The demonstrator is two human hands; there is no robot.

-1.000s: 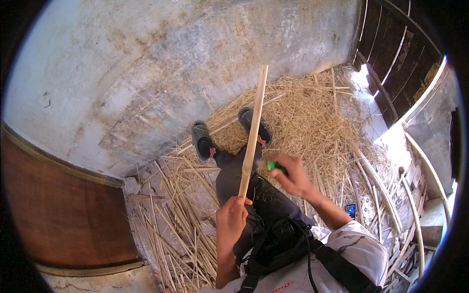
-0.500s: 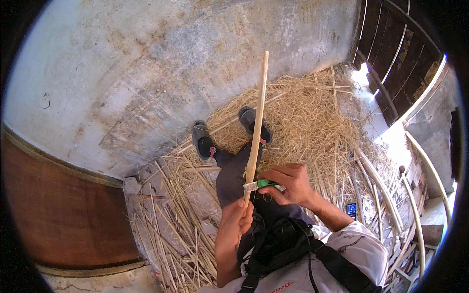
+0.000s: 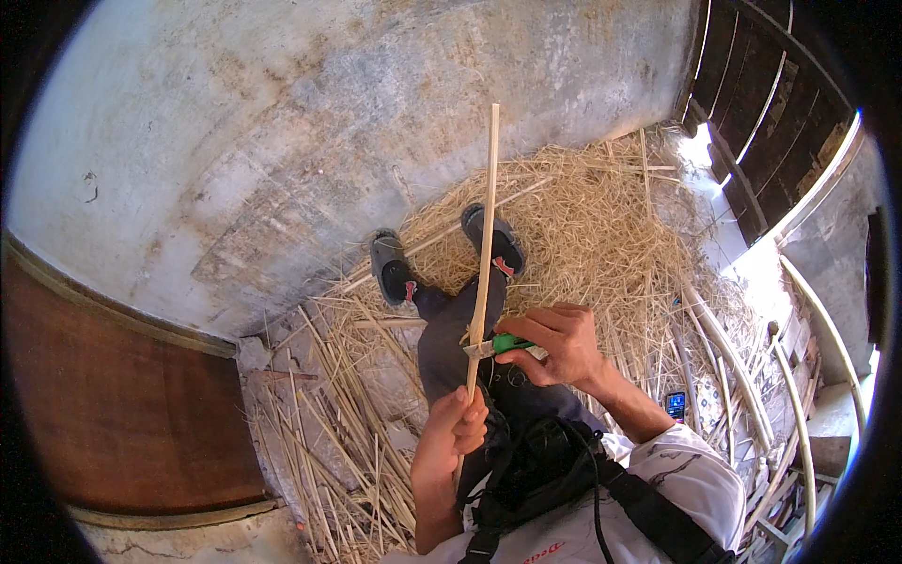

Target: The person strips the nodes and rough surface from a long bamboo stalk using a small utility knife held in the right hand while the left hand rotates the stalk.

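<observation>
A long pale bamboo strip (image 3: 488,240) stands away from me over my lap, its far end in front of the wall. My left hand (image 3: 451,430) is closed around its near part, thumb on top. In my right hand (image 3: 556,346) is a green-handled utility knife (image 3: 507,343), gripped between thumb and fingers. Its blade lies across the strip just beyond my left hand, touching it. Small curled shavings show at the strip beside the blade.
Shavings (image 3: 601,221) cover the floor around my shoes (image 3: 493,240). Many split strips (image 3: 329,432) lie at the left, near a brown wooden panel (image 3: 122,385). A stained wall (image 3: 310,122) rises ahead. At the right are a phone (image 3: 676,405) and long poles (image 3: 738,362).
The strip has turned and now shows a narrower side, its far end a little further left. The knife has shifted slightly left and towards the far end, still on the strip.
</observation>
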